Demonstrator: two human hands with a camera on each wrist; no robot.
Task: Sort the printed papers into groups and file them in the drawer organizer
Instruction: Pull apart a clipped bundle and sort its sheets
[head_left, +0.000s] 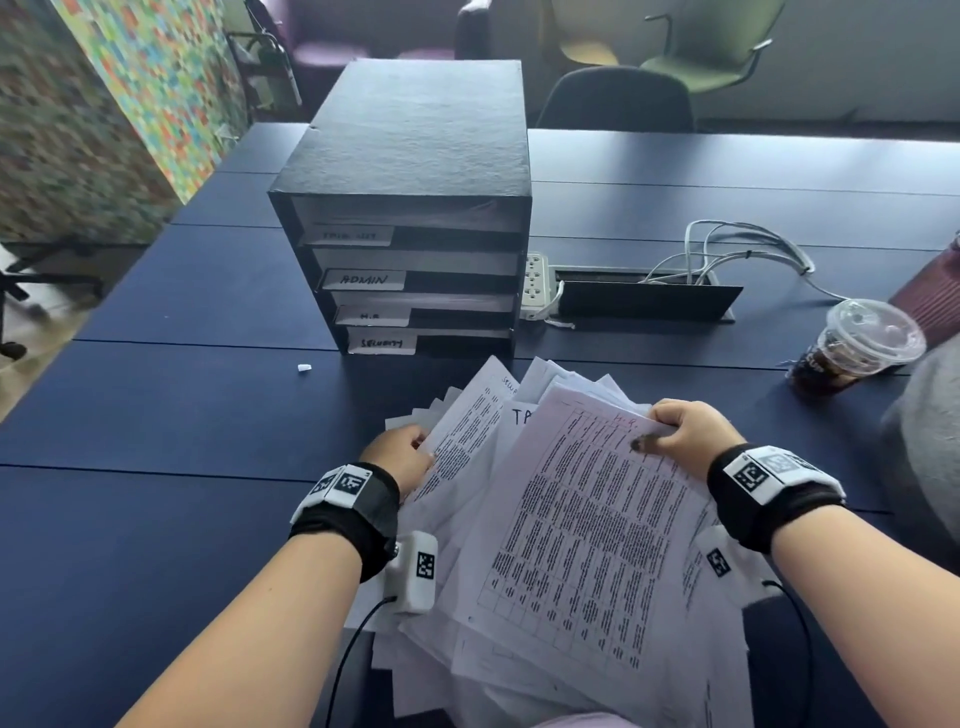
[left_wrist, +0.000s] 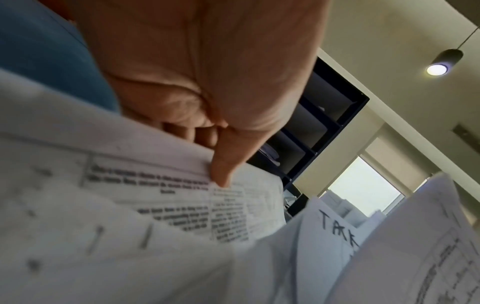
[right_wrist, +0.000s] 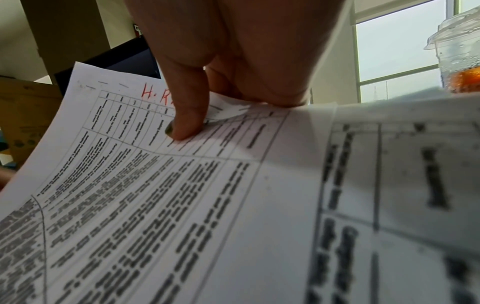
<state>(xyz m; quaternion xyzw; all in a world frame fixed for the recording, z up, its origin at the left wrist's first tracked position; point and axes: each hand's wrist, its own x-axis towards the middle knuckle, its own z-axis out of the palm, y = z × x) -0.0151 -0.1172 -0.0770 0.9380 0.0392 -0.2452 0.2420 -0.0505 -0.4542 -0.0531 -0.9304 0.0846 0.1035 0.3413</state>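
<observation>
A fanned stack of printed papers (head_left: 545, 545) is held above the near edge of the dark blue table (head_left: 182, 415). My left hand (head_left: 402, 457) grips the stack's left side, thumb on a printed sheet (left_wrist: 182, 205). My right hand (head_left: 680, 428) pinches the top sheet (right_wrist: 155, 205), marked "H.R." in red, at its upper right corner. A black drawer organizer (head_left: 410, 208) stands behind, with slots labelled ADMIN (head_left: 363, 279), H.R. and SECURITY; the top label is blurred. Papers lie in its slots.
An iced drink in a lidded plastic cup (head_left: 857, 348) stands at the right. A power strip (head_left: 537, 286) and a cable box with white cables (head_left: 649, 299) sit beside the organizer. Chairs (head_left: 717, 52) stand beyond the table. A small white scrap (head_left: 304, 368) lies to the left.
</observation>
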